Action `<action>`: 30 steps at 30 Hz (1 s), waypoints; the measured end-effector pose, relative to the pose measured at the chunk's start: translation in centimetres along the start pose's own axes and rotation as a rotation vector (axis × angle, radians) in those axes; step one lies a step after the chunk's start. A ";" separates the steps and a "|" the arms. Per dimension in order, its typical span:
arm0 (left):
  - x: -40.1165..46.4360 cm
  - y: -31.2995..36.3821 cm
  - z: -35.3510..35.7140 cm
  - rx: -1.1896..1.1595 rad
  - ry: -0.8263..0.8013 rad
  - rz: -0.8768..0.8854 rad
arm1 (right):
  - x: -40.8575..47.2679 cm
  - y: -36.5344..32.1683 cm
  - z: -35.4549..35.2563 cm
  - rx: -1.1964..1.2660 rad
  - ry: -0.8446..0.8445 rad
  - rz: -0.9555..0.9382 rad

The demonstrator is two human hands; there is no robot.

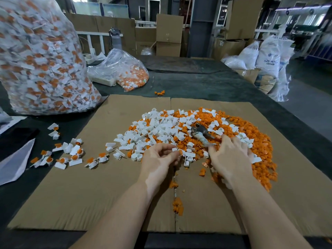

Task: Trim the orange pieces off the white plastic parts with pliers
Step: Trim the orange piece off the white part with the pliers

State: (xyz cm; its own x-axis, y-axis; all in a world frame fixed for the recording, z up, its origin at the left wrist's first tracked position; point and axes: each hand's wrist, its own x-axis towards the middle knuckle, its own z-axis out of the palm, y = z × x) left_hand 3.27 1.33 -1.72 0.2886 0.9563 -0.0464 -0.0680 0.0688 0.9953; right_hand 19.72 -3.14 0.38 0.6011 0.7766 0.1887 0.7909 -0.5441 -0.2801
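A heap of white plastic parts and cut-off orange pieces lies on a flat cardboard sheet. My left hand pinches a small white part with orange on it at the heap's near edge. My right hand rests palm down on the pile, its fingers reaching the handles of the pliers, which lie in the heap with jaws pointing away. Whether the fingers close round the handles is unclear. Untrimmed white-and-orange parts are scattered to the left.
A tall clear bag of untrimmed parts stands at the left, a smaller bag behind the sheet. A few orange scraps lie along the cardboard's seam. Cardboard boxes and white sacks stand beyond the dark table.
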 end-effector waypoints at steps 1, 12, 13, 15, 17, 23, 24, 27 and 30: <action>0.1 0.0 0.0 -0.011 0.004 -0.014 | 0.5 0.2 -0.3 -0.066 -0.096 0.035; 1.0 0.9 0.2 -0.197 0.055 -0.091 | 1.9 -0.2 -1.3 -0.122 -0.063 -0.098; 1.1 1.1 0.2 -0.210 0.062 -0.091 | 1.5 -0.4 -1.7 -0.066 -0.047 -0.127; 1.6 1.6 0.3 -0.259 0.082 -0.095 | 0.8 -1.0 -2.5 0.049 -0.077 -0.189; 2.0 2.0 0.4 -0.291 0.096 -0.108 | 0.0 -1.5 -3.4 0.205 -0.211 -0.242; 2.9 2.7 0.2 -0.280 0.166 -0.150 | -1.3 -1.9 -4.7 0.524 -0.575 -0.262; 3.0 2.7 0.2 -0.276 0.182 -0.154 | -1.4 -1.9 -4.7 0.534 -0.595 -0.253; 3.2 2.6 0.2 -0.237 0.211 -0.158 | -1.3 -1.9 -4.4 0.556 -0.659 -0.216; 3.3 2.5 0.3 -0.224 0.223 -0.155 | -1.2 -1.9 -4.0 0.541 -0.674 -0.200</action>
State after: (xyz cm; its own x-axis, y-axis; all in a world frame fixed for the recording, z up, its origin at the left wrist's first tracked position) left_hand 4.34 4.60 0.65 0.0978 0.9664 -0.2378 -0.2549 0.2553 0.9327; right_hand 17.96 -4.27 4.48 0.1267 0.9558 -0.2652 0.6084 -0.2861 -0.7402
